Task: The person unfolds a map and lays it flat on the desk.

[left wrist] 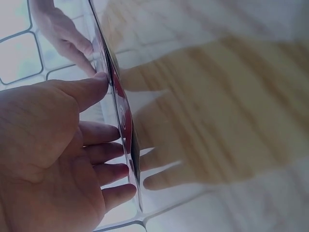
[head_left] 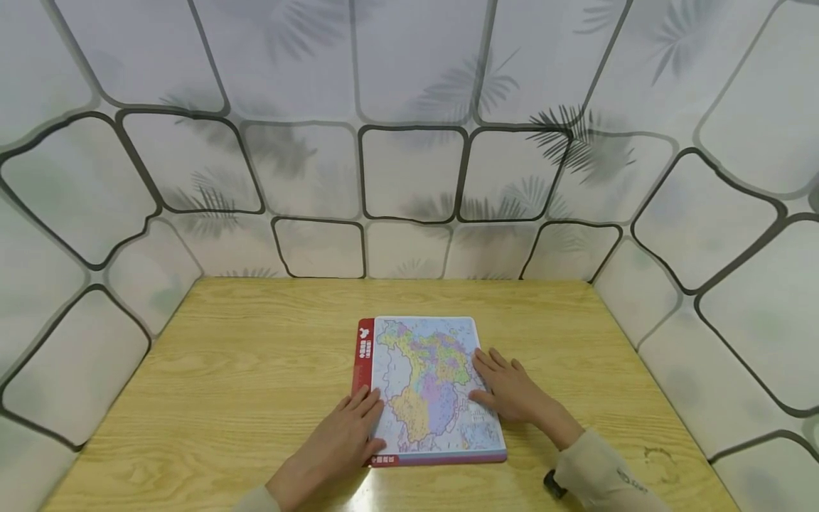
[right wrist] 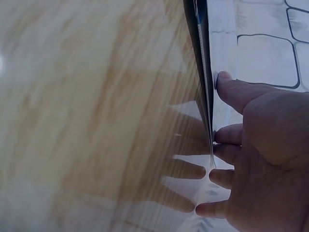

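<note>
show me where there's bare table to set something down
Bare table lies left of the map, between the map and the back wall, and right of the right hand. Crowded: the map's side edges, where the left hand and right hand rest.

Beige sleeves (head_left: pixel 591 466), dark right-sleeve marking (head_left: pixel 632 481), black wrist device (head_left: pixel 554 485)

The head view is bright and evenly lit, white glare striking the tabletop (head_left: pixel 256 355) at six o'clock. Both wrist views are dimmer and hazy: the left hand (left wrist: pixel 58 154) and right hand (right wrist: pixel 268 154) lie in shade, wood grain blurs, and the right wrist view shows a bright spot at nine o'clock.
</note>
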`<move>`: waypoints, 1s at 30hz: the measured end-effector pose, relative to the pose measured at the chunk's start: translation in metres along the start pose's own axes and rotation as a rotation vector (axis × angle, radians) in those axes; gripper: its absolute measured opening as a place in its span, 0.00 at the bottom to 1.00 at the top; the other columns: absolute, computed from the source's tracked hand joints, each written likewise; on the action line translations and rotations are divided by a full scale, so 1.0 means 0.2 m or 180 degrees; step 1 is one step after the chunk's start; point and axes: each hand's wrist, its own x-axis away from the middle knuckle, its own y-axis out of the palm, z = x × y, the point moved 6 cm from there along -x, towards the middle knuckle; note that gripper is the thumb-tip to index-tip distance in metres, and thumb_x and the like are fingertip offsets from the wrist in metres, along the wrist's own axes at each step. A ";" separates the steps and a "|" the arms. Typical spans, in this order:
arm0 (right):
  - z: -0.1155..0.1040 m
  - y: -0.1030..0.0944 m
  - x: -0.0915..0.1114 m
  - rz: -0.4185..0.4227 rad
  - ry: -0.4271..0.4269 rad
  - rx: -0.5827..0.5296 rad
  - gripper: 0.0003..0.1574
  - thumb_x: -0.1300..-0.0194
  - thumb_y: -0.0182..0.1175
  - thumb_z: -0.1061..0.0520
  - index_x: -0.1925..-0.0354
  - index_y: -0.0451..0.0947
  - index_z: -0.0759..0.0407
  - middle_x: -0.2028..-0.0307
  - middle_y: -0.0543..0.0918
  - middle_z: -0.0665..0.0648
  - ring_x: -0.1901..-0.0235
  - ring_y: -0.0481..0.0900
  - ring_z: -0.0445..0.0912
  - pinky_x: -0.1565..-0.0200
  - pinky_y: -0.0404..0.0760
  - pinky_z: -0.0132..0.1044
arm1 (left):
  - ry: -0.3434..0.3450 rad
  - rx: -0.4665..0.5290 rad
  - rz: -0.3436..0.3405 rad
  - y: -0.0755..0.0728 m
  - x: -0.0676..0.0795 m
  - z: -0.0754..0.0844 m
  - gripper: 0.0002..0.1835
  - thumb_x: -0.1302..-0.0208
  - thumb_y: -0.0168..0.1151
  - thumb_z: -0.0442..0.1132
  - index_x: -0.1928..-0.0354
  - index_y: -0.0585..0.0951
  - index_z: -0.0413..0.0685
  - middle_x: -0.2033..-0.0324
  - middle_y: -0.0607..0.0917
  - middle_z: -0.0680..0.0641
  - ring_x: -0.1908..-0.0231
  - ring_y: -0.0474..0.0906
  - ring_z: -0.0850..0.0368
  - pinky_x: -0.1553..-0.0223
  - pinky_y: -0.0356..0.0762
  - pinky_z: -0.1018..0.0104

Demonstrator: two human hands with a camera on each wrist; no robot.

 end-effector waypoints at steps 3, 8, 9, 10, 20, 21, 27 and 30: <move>0.00 0.00 -0.01 -0.0004 0.0000 -0.0012 0.47 0.23 0.58 0.42 0.23 0.57 0.71 0.22 0.56 0.69 0.23 0.49 0.69 0.31 0.50 0.76 | -0.0005 -0.0027 -0.0014 0.00 0.00 0.00 0.34 0.28 0.64 0.52 0.32 0.75 0.33 0.29 0.72 0.35 0.27 0.64 0.35 0.30 0.65 0.41; 0.00 -0.01 -0.01 0.0059 -0.0021 -0.0044 0.47 0.24 0.59 0.42 0.24 0.58 0.72 0.22 0.57 0.69 0.23 0.50 0.69 0.32 0.51 0.76 | 0.0029 -0.0163 -0.0005 0.00 0.00 0.00 0.34 0.28 0.64 0.53 0.32 0.76 0.33 0.29 0.73 0.36 0.28 0.65 0.36 0.31 0.67 0.42; 0.00 -0.01 -0.01 0.0100 -0.0039 -0.0060 0.47 0.24 0.60 0.42 0.24 0.59 0.72 0.23 0.57 0.70 0.23 0.50 0.70 0.32 0.52 0.76 | 0.0026 -0.0156 -0.0008 -0.01 0.00 0.00 0.34 0.29 0.64 0.53 0.32 0.75 0.33 0.29 0.73 0.35 0.28 0.65 0.35 0.31 0.67 0.41; 0.00 -0.01 0.00 0.0148 -0.0053 -0.0082 0.47 0.24 0.60 0.43 0.24 0.59 0.73 0.23 0.58 0.71 0.23 0.50 0.70 0.32 0.53 0.76 | 0.0018 -0.0142 -0.0009 -0.02 0.00 -0.01 0.35 0.29 0.65 0.53 0.32 0.75 0.32 0.29 0.72 0.35 0.27 0.64 0.35 0.31 0.67 0.41; -0.05 -0.03 0.12 0.0742 0.0156 -0.0069 0.43 0.28 0.66 0.47 0.30 0.66 0.76 0.34 0.71 0.78 0.34 0.68 0.72 0.34 0.67 0.67 | -0.0279 0.0055 0.0144 -0.10 0.07 -0.07 0.37 0.28 0.65 0.50 0.29 0.69 0.28 0.26 0.66 0.32 0.27 0.60 0.30 0.30 0.64 0.37; -0.07 -0.03 0.15 0.0750 0.0192 -0.0048 0.44 0.29 0.67 0.47 0.30 0.66 0.76 0.35 0.72 0.77 0.34 0.69 0.72 0.35 0.69 0.67 | -0.0310 0.0076 0.0135 -0.10 0.08 -0.08 0.37 0.28 0.65 0.49 0.29 0.69 0.28 0.26 0.66 0.32 0.27 0.60 0.29 0.30 0.64 0.37; -0.15 0.01 0.27 0.0727 0.0365 0.0104 0.49 0.31 0.67 0.41 0.32 0.67 0.79 0.35 0.72 0.78 0.35 0.69 0.72 0.40 0.74 0.67 | -0.0482 0.0132 -0.0033 -0.09 0.12 -0.09 0.38 0.27 0.64 0.49 0.27 0.67 0.29 0.24 0.63 0.33 0.26 0.58 0.29 0.31 0.64 0.36; -0.17 0.03 0.32 0.0658 0.0464 0.0094 0.50 0.31 0.67 0.40 0.32 0.67 0.79 0.34 0.72 0.77 0.34 0.69 0.71 0.39 0.73 0.67 | -0.0498 0.0150 -0.0051 -0.09 0.14 -0.09 0.37 0.27 0.64 0.48 0.27 0.67 0.29 0.25 0.63 0.32 0.26 0.58 0.29 0.31 0.65 0.35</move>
